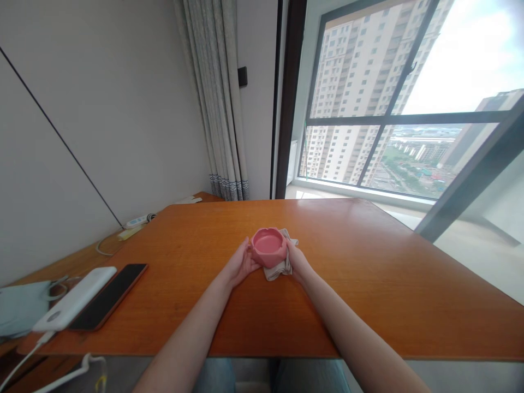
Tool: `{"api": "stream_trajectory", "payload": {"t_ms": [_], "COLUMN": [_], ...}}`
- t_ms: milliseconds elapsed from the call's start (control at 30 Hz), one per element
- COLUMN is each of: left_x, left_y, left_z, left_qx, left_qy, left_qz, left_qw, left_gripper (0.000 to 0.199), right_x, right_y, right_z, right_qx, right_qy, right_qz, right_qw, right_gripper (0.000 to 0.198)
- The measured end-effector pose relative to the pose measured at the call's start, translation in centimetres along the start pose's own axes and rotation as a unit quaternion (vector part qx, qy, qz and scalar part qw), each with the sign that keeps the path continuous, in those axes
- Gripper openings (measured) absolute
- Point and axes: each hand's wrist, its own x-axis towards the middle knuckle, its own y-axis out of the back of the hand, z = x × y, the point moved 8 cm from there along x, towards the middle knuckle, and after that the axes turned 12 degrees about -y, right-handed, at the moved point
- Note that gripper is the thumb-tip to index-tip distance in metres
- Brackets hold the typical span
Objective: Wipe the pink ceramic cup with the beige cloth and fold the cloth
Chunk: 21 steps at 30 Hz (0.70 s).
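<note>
A pink ashtray (pixel 268 245), round with notches in its rim, is held between my two hands over the middle of the wooden table. My left hand (pixel 242 263) grips its left side, fingers curled under the edge. On the opposite side my right hand (pixel 297 259) is closed on the ashtray and on a light grey-beige cloth (pixel 278 271). The cloth shows below the ashtray and behind its right side. Its middle is hidden by the ashtray. The bowl faces up and nothing shows inside it.
On the orange-brown table (pixel 368 284), a black phone (pixel 108 297) lies beside a white power bank (pixel 76 299) with a cable at the left front. A power strip (pixel 139 220) rests by the wall. Behind stand a grey curtain (pixel 216 98) and a large window (pixel 352 120).
</note>
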Motion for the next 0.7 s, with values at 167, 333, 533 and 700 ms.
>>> {"api": "stream_trajectory", "payload": {"t_ms": [167, 333, 533, 700], "left_x": [-0.9, -0.5, 0.4, 0.1], "left_y": [-0.1, 0.5, 1.1, 0.4], "left_z": [-1.1, -0.8, 0.8, 0.4], "left_qx": [0.042, 0.024, 0.014, 0.036], "left_qy": [0.084, 0.047, -0.052, -0.053], "left_qz": [-0.043, 0.000, 0.043, -0.014], "left_qw": [0.995, 0.999, 0.998, 0.998], "left_gripper": [0.059, 0.051, 0.049, 0.043], "right_x": [-0.9, -1.3, -0.2, 0.3], "right_y": [-1.2, -1.6, -1.0, -0.1], "right_z": [1.1, 1.9, 2.6, 1.0], "right_qx": [0.004, 0.041, 0.080, 0.073], "right_qy": [-0.137, -0.169, -0.145, -0.062], "right_qz": [-0.076, -0.072, -0.036, -0.005], "right_qw": [0.988, 0.982, 0.986, 0.995], "right_gripper": [0.031, 0.027, 0.023, 0.027]}}
